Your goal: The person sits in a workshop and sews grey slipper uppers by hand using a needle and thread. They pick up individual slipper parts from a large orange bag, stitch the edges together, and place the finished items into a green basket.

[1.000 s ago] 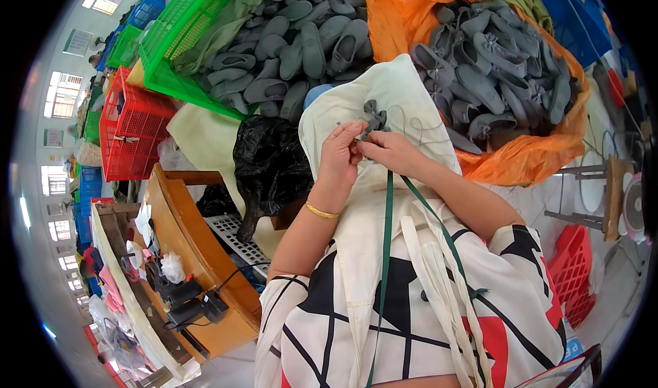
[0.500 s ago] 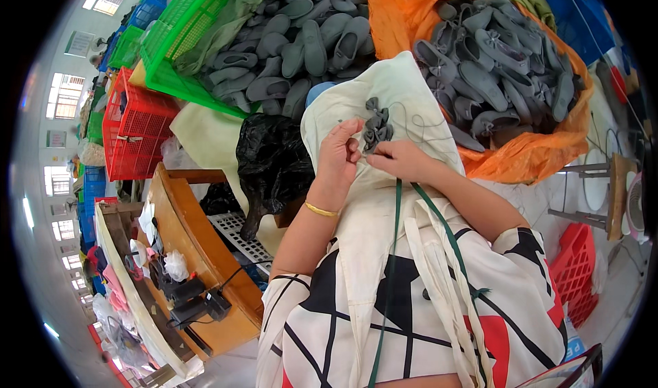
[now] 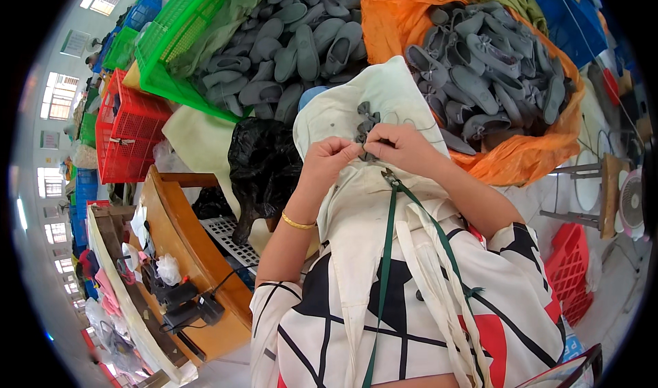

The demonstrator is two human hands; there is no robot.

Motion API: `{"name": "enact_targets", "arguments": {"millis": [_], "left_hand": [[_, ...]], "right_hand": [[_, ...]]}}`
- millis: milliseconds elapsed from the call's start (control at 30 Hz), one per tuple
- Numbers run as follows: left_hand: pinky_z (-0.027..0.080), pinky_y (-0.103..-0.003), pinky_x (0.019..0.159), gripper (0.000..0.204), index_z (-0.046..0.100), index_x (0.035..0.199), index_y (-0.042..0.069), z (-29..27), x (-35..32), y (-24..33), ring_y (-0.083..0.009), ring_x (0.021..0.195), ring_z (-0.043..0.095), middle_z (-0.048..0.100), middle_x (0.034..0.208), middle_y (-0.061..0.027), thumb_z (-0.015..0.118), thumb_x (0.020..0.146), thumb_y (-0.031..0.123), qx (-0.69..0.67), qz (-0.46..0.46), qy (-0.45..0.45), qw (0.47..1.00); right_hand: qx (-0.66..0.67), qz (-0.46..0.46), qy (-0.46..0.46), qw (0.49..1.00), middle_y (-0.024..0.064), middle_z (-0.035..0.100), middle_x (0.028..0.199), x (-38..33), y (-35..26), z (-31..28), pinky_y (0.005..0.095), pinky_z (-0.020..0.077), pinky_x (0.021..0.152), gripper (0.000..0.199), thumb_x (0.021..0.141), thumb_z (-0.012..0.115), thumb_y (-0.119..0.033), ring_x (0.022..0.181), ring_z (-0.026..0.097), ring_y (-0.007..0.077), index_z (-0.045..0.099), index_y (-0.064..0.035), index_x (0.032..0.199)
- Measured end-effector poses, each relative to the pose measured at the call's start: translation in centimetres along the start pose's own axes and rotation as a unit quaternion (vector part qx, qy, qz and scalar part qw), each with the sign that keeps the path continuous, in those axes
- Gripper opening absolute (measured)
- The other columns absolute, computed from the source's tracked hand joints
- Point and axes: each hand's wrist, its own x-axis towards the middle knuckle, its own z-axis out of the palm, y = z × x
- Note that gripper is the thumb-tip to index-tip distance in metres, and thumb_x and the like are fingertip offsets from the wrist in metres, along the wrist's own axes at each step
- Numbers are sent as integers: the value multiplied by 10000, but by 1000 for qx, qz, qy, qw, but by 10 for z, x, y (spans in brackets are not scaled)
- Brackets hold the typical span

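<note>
So, near end: green cord (image 3: 387, 244) runs up the torso to small snips (image 3: 390, 176), just below the hands. L hand (image 3: 327, 158) & R hand (image 3: 410, 149) meet over the lap; fingers of both pinched closed on lower end of grey bows (image 3: 365, 117), exact contact pt hidden. Bows lie on white cloth (image 3: 397, 86) draped over the lap.

Handling (est.): v. light, soft, pliable; prob. not slippery or fragile. Best hold: thumb + index at a bow's knot, not the loops.

Looks: small, matte dk grey, apparently fabric, several in a row running away from fingers. Thin thread (image 3: 425, 128) curls R of them.

Beyond: black plastic bag (image 3: 257, 155) L of cloth; then green crate (image 3: 152, 54) w/ grey shoes (image 3: 306, 52), orange bag (image 3: 382, 28) w/ more, R.
</note>
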Motion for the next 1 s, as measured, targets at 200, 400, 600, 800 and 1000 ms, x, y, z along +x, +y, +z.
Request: {"name": "enact_targets", "arguments": {"millis": [200,400,600,800,1000], "left_hand": [[460,-217,786,144,715,974,-12,-7,-4,0,-77,826,598,686,877,-11,670,927,117,-59,110,65,990],[451,-218,793,174,716,1052,9,3,-4,10,-84,852,585,672,921,-9,691,912,109,157,290,35,943],[454,-223,738,123,695,972,-10,-1,-4,3,-95,816,586,660,866,-17,688,906,93,136,222,35,965],[407,-244,603,140,633,880,12,12,-1,3,-88,644,496,570,721,0,584,947,124,-161,76,48,983],[290,-211,491,152,692,860,-9,27,-6,0,-38,531,405,488,591,26,627,911,119,-105,22,121,987]], "right_hand": [[153,86,0,984,-42,616,809,-1,-6,-14,222,447,686,97,915,666,-118,751,525,43,649,-26,890],[181,88,-10,979,-47,612,828,0,-14,-18,212,441,693,108,926,665,-126,755,517,38,647,-26,890],[173,86,-10,981,-53,599,816,0,-16,-13,210,438,687,104,926,666,-124,766,508,28,647,-28,892],[-146,-66,70,985,94,663,859,-12,8,7,285,492,653,93,883,670,-94,686,605,189,664,-52,966],[-266,-168,16,949,130,620,773,-12,5,40,446,505,618,146,861,616,-232,719,635,341,591,-95,820]]}}
